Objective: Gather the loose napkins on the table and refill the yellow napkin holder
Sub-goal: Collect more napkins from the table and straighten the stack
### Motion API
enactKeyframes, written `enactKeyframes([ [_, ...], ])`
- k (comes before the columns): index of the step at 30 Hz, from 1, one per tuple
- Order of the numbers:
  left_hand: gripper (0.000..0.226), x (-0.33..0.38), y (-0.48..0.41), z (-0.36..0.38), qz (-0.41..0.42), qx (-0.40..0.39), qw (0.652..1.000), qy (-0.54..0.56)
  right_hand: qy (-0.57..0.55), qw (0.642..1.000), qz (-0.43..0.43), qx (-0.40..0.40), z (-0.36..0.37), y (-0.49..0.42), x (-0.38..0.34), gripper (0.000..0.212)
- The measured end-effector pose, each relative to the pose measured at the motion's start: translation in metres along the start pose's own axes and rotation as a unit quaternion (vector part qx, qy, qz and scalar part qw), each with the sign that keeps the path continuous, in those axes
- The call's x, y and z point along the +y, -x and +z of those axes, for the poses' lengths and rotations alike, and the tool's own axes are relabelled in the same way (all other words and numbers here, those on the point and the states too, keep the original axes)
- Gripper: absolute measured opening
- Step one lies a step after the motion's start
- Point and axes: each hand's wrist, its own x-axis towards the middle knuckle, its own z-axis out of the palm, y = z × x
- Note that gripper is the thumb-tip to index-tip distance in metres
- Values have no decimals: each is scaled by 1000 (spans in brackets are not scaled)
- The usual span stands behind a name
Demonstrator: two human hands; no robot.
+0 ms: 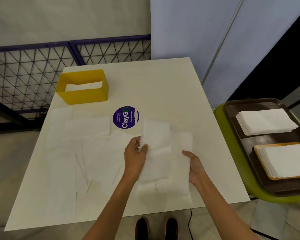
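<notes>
Several loose white napkins (pixel 80 153) lie spread over the near half of the white table (pixel 163 87). My left hand (pixel 135 153) pinches the edge of a small bunch of napkins (pixel 154 134) and lifts it off the table. My right hand (pixel 195 166) grips the right side of a napkin pile (pixel 170 170) lying on the table. The yellow napkin holder (pixel 83 87) stands at the far left of the table, with a few white napkins inside it.
A round purple sticker (pixel 125 117) sits mid-table. To the right, a dark tray (pixel 249 141) on a green seat (pixel 232 153) carries two stacks of napkins (pixel 267 121). A black wire fence (pixel 42 70) runs behind the table. My shoes (pixel 156 227) show below the near edge.
</notes>
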Motion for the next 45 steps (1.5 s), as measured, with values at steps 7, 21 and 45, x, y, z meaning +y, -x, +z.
enactKeyframes([
  [7, 27, -8, 22, 45, -12, -33, 999, -30, -67, 993, -29, -88, 8, -3, -7, 56],
  [21, 39, -63, 1, 69, -60, 68, 970, -225, 36, 999, 5, 32, -30, 1, -24, 16],
  [45, 24, -39, -13, 77, 8, 80, 973, -215, 19, 999, -1, 36, -59, -10, -44, 14],
])
